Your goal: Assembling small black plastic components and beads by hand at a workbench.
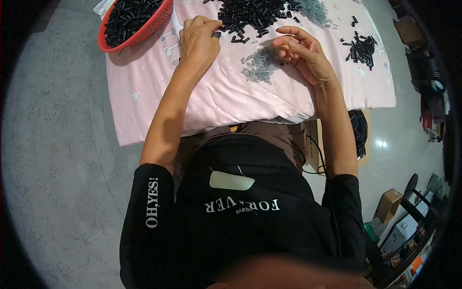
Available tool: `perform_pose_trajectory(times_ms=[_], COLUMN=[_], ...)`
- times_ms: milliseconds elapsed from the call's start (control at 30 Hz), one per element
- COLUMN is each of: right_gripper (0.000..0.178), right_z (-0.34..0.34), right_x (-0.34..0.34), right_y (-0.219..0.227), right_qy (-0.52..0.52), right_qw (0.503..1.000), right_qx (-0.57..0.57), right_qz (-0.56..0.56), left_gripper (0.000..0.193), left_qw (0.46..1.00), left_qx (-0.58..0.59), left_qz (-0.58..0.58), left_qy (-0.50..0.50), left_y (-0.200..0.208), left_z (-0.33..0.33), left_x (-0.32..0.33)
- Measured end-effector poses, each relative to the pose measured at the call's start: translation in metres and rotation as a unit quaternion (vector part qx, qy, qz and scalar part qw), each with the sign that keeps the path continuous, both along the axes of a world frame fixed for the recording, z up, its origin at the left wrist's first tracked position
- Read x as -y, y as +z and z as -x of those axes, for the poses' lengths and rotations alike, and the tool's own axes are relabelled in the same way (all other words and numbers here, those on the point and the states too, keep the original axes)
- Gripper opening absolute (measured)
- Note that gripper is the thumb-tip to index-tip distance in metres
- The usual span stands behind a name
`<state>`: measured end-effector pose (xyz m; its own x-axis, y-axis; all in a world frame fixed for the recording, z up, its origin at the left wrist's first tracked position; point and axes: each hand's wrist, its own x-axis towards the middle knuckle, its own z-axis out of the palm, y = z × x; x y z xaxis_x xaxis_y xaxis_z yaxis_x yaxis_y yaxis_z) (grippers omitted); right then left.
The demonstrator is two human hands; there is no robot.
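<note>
My left hand (199, 42) rests back-up on the pink cloth, fingers bent together beside the black pile, with a dark band on one finger. Its thumb and fingertips are partly hidden, so whatever they grip cannot be made out. Loose small black tube-like pieces (252, 17) lie heaped just beyond it. To the right, my right hand (308, 55) hovers half-curled, palm turned inward, the index finger stretched away from the thumb; I see nothing held in it. Below its fingertips spreads a small pile of tiny shiny, silvery-clear pieces (260, 65).
A red plastic basket (166, 21) full of black pieces stands at the far left. Another silvery pile (315, 12) lies at the back. A smaller group of black pieces (361, 50) is on the right of the cloth-covered table (139, 113). Boxes (387, 204) stand on the floor, lower right.
</note>
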<state>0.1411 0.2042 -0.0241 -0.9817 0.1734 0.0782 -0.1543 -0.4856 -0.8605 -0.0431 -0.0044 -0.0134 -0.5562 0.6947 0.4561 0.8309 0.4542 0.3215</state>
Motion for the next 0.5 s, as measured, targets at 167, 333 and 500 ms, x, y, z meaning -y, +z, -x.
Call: perform_pose_trajectory(times_ms=[167, 333, 500], right_gripper=[0.030, 0.029, 0.029], right_z=[0.001, 0.001, 0.003], right_x=[-0.001, -0.001, -0.002], right_y=[-0.001, -0.001, -0.004], right_qy=[-0.021, -0.022, -0.012], right_qw=[1.000, 1.000, 1.000], right_qx=[-0.021, -0.014, -0.017], right_qz=[0.011, 0.003, -0.002], left_gripper=[0.030, 0.026, 0.028], left_qw=[1.000, 1.000, 1.000], left_qx=[0.009, 0.002, -0.016], left_qz=[0.009, 0.000, -0.003], left_qy=[-0.009, -0.016, -0.010], left_y=[0.001, -0.001, 0.005], left_z=[-0.001, -0.003, -0.018], left_x=[-0.002, 0.000, -0.002])
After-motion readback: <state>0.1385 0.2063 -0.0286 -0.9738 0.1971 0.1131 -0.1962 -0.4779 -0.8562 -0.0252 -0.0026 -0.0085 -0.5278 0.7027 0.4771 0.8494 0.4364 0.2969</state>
